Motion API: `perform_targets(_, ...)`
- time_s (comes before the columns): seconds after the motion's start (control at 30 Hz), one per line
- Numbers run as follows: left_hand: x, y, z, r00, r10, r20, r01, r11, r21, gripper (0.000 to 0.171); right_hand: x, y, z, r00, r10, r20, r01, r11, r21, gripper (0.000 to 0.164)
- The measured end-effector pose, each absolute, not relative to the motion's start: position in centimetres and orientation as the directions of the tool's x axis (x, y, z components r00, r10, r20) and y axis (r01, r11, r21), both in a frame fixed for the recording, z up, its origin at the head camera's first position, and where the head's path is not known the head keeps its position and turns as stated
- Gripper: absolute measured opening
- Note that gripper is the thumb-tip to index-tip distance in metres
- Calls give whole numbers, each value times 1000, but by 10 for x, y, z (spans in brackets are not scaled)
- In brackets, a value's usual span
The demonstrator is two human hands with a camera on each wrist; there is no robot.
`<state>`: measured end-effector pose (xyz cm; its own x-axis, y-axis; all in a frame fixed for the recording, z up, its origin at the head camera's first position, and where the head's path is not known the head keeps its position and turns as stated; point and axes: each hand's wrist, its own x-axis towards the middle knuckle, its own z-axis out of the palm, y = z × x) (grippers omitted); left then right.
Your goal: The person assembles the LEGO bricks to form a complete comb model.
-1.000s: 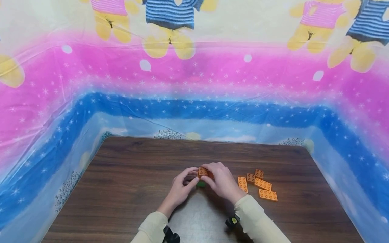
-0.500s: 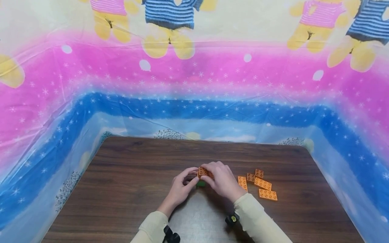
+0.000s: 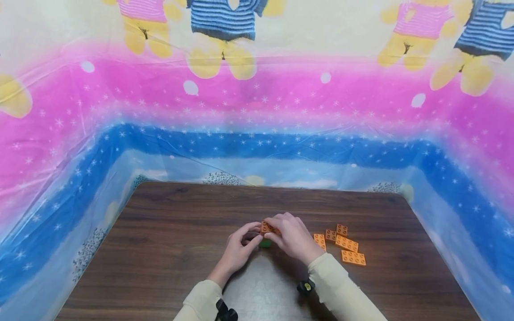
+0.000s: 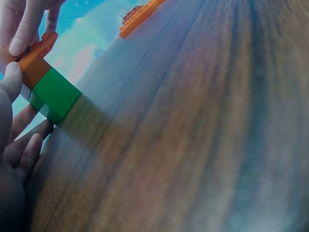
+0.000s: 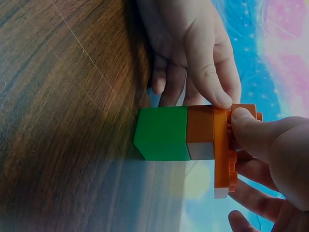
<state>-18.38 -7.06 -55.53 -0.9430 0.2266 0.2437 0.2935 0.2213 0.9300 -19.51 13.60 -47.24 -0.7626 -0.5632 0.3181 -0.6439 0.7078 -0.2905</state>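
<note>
A stack of toy building bricks stands on the table. A green brick (image 5: 161,134) is at its base, an orange brick (image 5: 200,130) sits above, and a thin long orange brick (image 5: 221,150) lies across that, overhanging toward the right-hand side. My right hand (image 3: 295,238) pinches a small studded orange brick (image 5: 247,110) on top, its thumb over the studs. My left hand (image 3: 238,250) holds the stack from the left, thumb and index finger at the orange layers. In the left wrist view, its lower fingers (image 4: 31,150) curl beside the green brick. Fingers partly hide the top brick.
Several loose orange bricks lie right of my hands, among them a long one (image 3: 353,257) nearest the front and a small one (image 3: 342,229) farthest back. A brown wooden table (image 3: 180,214) is bordered by a printed cloth (image 3: 257,142) at the back and sides.
My right hand has shifted slightly left over the top brick, its thumb and fingers covering more of the studs. My left hand and the green brick stay in place.
</note>
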Motion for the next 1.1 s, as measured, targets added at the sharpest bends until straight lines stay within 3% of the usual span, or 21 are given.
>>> perform_targets(0.47,-183,-70,-556,-942,226,247,295,215,931,35,-196,136,-473,-760,-571,310,-646,715,-266,36)
perform_targets(1.1,-181,-72,-557,-930,248,273,319,167,933,38,-193,135,-480,-805,-508,307,-592,717,-369,37)
